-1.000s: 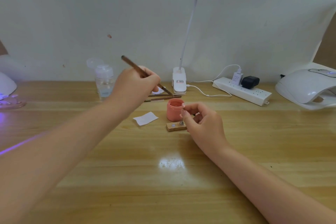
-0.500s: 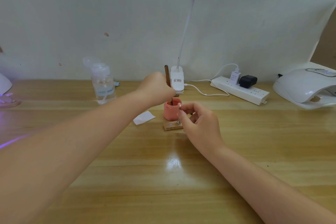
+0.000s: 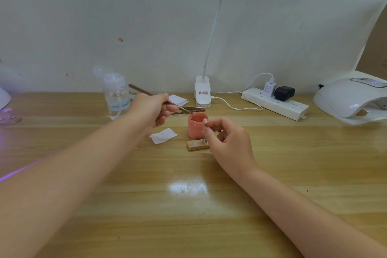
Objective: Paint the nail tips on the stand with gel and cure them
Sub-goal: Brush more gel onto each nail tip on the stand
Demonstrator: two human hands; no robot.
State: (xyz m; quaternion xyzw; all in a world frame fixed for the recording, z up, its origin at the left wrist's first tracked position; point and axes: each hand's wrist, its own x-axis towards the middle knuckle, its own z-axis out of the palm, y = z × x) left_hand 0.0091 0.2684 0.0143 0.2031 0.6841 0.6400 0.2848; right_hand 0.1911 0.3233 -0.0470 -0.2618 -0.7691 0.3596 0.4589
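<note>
At the far left edge of the wooden tabletop (image 3: 188, 226) a purple glow falls across the wood. Further right, near the wall, stands a clear pump bottle (image 3: 115, 94) with its cap flipped open. The left hand (image 3: 156, 109) comes next, its grip clamped on a thin brown brush (image 3: 146, 93); the handle slants up to the left and the tip reaches down to the rim of the pink gel jar (image 3: 196, 125). Behind the hand lie white wipes (image 3: 178, 99) and two more brushes (image 3: 188, 110), and a small white paper scrap (image 3: 163, 135) lies just left of the jar. In front of the jar sits the small wooden stand (image 3: 198, 145), a metal pin rising from it. The right hand (image 3: 228, 140) pinches that pin near its top, where a small nail tip (image 3: 205, 120) sits beside the jar's rim. Behind stands a clip lamp (image 3: 202, 94), then a white power strip (image 3: 274, 103), and at the far right a white curing lamp (image 3: 351, 98).
</note>
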